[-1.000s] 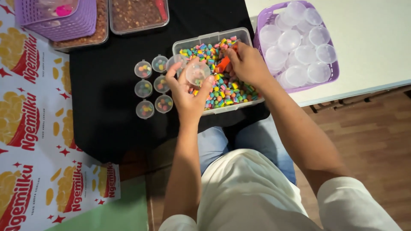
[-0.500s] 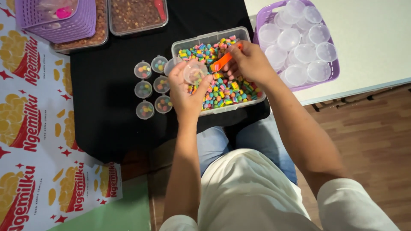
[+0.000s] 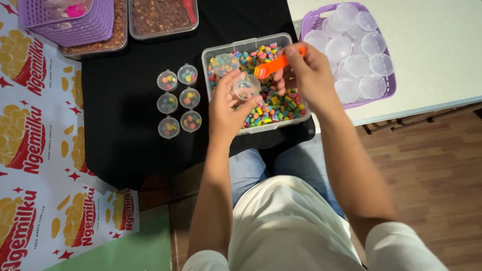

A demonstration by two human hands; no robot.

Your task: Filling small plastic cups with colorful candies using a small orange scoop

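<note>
— What's the biggest thing on the black tablecloth [image 3: 125, 135]?

— The clear plastic tub [image 3: 236, 46] of multicoloured candies [image 3: 273, 105], set between six small filled cups [image 3: 178, 100] and a purple basket [image 3: 314, 21] of clear round lids [image 3: 356, 65] on the white table [image 3: 437, 55].

— And the hands?

— Both are over the tub. The left hand [image 3: 228, 108] pinches a small clear cup [image 3: 246, 87] between its fingertips, just above the candies. The right hand [image 3: 306, 75] is closed around an orange scoop [image 3: 271, 65], its bowl tilted right at the cup's rim.

— Anything farther back?

— A purple basket [image 3: 70, 22] sits on one tray, beside a second tray of brown crumbs [image 3: 160, 15].
</note>
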